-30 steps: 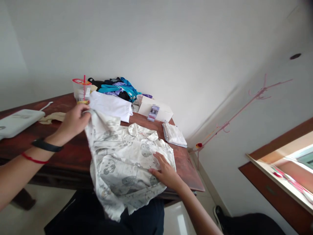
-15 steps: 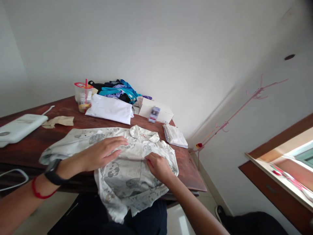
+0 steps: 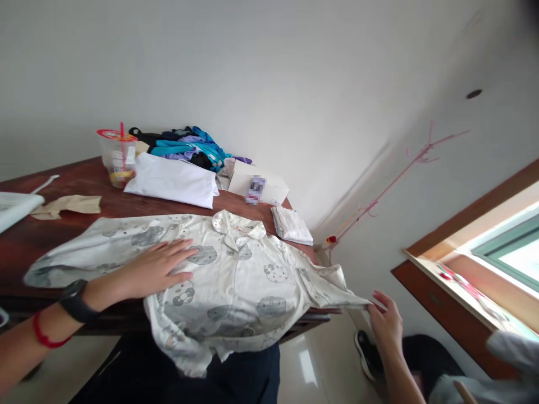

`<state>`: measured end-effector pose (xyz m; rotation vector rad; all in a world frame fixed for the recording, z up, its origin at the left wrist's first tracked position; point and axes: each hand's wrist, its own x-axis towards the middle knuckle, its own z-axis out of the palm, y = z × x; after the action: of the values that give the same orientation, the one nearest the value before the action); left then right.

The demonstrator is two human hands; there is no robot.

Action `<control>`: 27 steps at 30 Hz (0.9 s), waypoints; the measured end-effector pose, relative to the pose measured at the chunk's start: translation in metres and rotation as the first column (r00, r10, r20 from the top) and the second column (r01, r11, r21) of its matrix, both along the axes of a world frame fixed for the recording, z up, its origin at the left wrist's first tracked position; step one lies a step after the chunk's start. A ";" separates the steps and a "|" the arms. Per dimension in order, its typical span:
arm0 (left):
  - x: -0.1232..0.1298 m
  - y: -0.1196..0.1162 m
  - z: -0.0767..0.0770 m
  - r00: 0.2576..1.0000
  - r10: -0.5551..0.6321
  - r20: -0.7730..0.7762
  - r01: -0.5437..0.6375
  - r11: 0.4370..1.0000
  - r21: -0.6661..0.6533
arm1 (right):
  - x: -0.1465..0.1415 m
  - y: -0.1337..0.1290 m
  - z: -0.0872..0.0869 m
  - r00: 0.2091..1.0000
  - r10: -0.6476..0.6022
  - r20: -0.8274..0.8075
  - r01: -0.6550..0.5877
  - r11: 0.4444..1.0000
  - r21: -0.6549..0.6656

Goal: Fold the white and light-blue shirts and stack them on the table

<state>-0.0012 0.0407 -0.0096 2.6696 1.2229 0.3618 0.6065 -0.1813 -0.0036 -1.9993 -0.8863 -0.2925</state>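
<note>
A white button-up shirt with grey cartoon prints [image 3: 252,280] lies spread on the dark wooden table, collar toward the wall, its lower hem hanging over the front edge. My left hand [image 3: 154,269] rests flat on the shirt's left part, fingers spread. Beyond the table's right end, my right hand [image 3: 385,320] pinches the cuff of the right sleeve, which is stretched out sideways. The other sleeve lies out to the left.
Behind the shirt on the table [image 3: 80,216] are a plastic cup [image 3: 115,163], a white folded cloth [image 3: 172,180], piled clothes [image 3: 197,147], a white box [image 3: 273,189] and a folded garment [image 3: 291,225]. A pink rack [image 3: 389,188] leans at right.
My right hand has moved from the shirt's middle out to the right and drawn the sleeve out. My left hand now lies flatter on the fabric. The view has shifted right.
</note>
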 end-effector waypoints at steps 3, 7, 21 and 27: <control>0.008 0.009 0.012 0.991 0.048 -0.122 -0.059 0.994 -0.087 | -0.018 -0.013 0.002 0.997 -0.007 -0.083 0.014 0.996 0.089; 0.031 0.032 0.042 0.987 0.004 -0.159 -0.025 0.991 -0.129 | -0.075 0.011 0.033 0.982 0.189 0.010 -0.183 0.936 0.300; 0.119 0.191 0.087 0.998 -0.054 0.011 0.055 0.976 -0.212 | -0.182 0.220 0.061 0.674 0.713 -0.193 -0.731 0.682 -0.031; 0.123 0.215 0.083 0.976 -0.216 -0.019 0.190 0.895 -0.404 | -0.175 0.303 0.036 0.622 0.669 -0.406 -0.770 0.617 -0.162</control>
<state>0.1217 0.2555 0.0731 2.4288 0.9001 -0.0095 0.4320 0.1212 0.0325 -1.6983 -1.5274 0.6704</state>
